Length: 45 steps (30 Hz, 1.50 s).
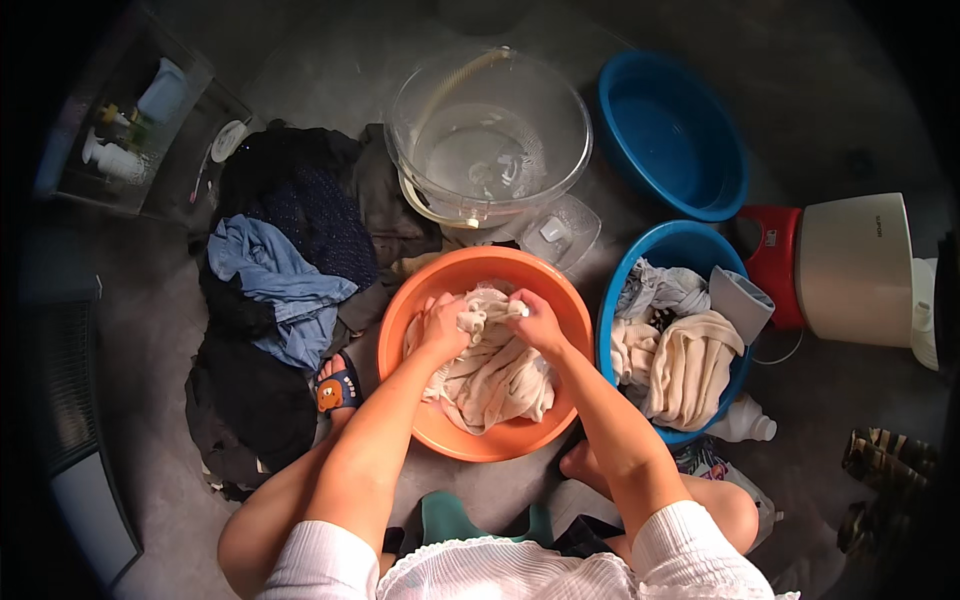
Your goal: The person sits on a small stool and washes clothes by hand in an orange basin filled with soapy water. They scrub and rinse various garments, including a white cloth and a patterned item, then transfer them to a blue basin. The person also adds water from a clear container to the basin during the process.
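Observation:
An orange plastic basin [495,448] stands on the floor between my legs. In it lies a bunched, wet-looking cream garment [499,382]. My left hand [444,326] grips the garment's cloth at the left, its fingertips partly hidden in the folds. With its fingers pinched on the upper right part of the same cloth, my right hand [536,321] is a short way from the left one. Some of the fabric is gathered up between the two hands, and the rest spreads over the basin's bottom toward me.
Right of the basin, a blue tub [609,300] holds cream and grey clothes. Behind stand a clear bucket [487,127] and another blue basin [667,142]. Dark clothes [262,397] and a denim garment [277,277] are heaped at left. A white bottle [744,421] lies by the tub.

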Available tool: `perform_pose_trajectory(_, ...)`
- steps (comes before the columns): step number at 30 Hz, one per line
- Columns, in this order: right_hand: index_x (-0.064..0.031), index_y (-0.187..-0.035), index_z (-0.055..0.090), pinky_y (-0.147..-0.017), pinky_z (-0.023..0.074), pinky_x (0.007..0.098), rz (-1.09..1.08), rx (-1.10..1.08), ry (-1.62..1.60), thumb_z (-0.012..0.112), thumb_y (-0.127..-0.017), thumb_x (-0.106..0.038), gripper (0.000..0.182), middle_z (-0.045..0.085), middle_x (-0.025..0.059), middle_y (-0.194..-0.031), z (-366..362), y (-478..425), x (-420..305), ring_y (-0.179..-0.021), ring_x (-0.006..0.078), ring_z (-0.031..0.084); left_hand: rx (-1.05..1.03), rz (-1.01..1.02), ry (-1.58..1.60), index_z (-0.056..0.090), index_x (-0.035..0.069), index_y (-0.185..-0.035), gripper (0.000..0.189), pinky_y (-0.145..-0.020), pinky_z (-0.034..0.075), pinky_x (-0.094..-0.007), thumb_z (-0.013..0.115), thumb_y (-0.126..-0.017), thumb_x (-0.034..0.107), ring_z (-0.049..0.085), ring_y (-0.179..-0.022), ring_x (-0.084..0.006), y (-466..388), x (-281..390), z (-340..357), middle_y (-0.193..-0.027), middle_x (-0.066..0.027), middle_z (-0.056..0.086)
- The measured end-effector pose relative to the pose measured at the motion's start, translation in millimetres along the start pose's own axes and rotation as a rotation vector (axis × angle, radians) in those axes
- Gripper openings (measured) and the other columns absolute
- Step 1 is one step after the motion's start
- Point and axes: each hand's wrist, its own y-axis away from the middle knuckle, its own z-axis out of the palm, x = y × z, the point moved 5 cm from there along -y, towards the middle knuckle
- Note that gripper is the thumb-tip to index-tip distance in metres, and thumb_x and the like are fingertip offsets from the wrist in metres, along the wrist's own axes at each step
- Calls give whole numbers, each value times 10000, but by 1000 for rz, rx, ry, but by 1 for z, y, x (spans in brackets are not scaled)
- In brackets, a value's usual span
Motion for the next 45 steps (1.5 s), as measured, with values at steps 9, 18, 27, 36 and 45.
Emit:
perform_pose_trajectory(9,-143,-945,541,-456,211,173,263,-417,-636,579,-751,5,247,464,-97,-742,-40,121,-111,-531,-1,323,330,-88,162,547,65,-953,320,-818,450,-461,689,-667,66,553,-1012,-346,86,-9,-66,-1088,-143,545)
perform_pose_trajectory(18,-58,-886,542,-715,425,250,-315,-7,91,577,-714,66,215,537,26,-876,59,174,-95,-815,125,515,36,-506,1207,606,48,-1164,503,-1005,413,-366,581,-901,476,548,-1140,-219,150,20,37,-1233,-121,573)
perform_pose_trajectory(27,0,-1069,611,-828,488,344,-421,329,52,546,-868,-24,213,646,158,-998,50,221,-163,-943,291,633,-240,-418,2073,563,28,-1203,397,-1031,418,-423,502,-889,264,565,-1142,-281,191,90,-17,-1201,-117,607)
perform_pose_trajectory(36,-60,-1391,435,-1105,250,552,-394,83,660,447,-961,-277,482,362,286,-1445,85,192,-150,-1356,432,330,-349,-377,2153,346,187,-1466,654,-1134,272,-465,387,-953,589,362,-1357,-284,219,112,-25,-1473,-76,397)
perform_pose_trajectory(45,4,-1366,429,-927,450,480,-192,175,497,437,-974,-264,475,481,314,-1319,66,188,-144,-1164,454,516,-300,-344,2090,453,173,-1373,642,-1073,365,-434,550,-890,585,467,-1258,-261,211,129,-27,-1355,-47,502)
